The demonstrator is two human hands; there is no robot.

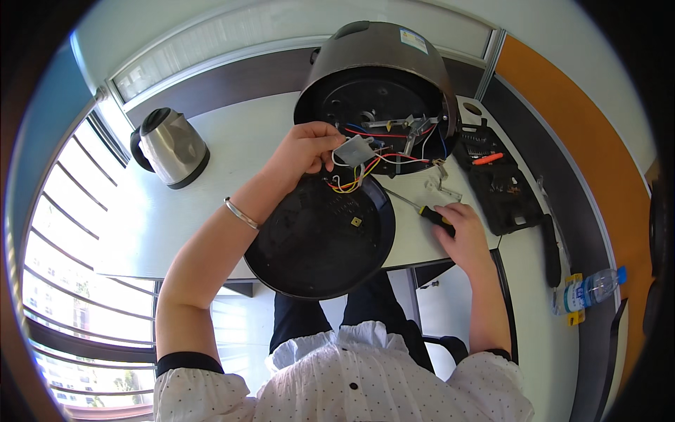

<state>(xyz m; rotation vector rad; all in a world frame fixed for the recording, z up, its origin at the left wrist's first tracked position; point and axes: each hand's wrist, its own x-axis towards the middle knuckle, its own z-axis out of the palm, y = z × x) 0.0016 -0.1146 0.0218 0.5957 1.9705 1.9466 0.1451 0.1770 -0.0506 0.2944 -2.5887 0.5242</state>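
My left hand (313,153) pinches the edge of a small grey square plate (354,151) with wires attached. Red, yellow and white wires (355,184) hang from it and run toward the appliance. That appliance is a large dark brown rounded housing (376,53), lying with its open underside toward me and metal brackets and wiring showing inside. Below my left hand sits a round black shallow cover (316,246), overhanging the table's front edge. To its right, my right hand (462,231) is closed around the black-and-yellow handle of a screwdriver (425,209), whose shaft points up and left toward the cover's rim.
A steel kettle (174,149) stands at the left of the white table (232,126). An open black tool case (503,204) with an orange-handled tool (487,159) lies at the right. Small clear parts (441,186) rest near the screwdriver. A plastic bottle (594,288) lies far right.
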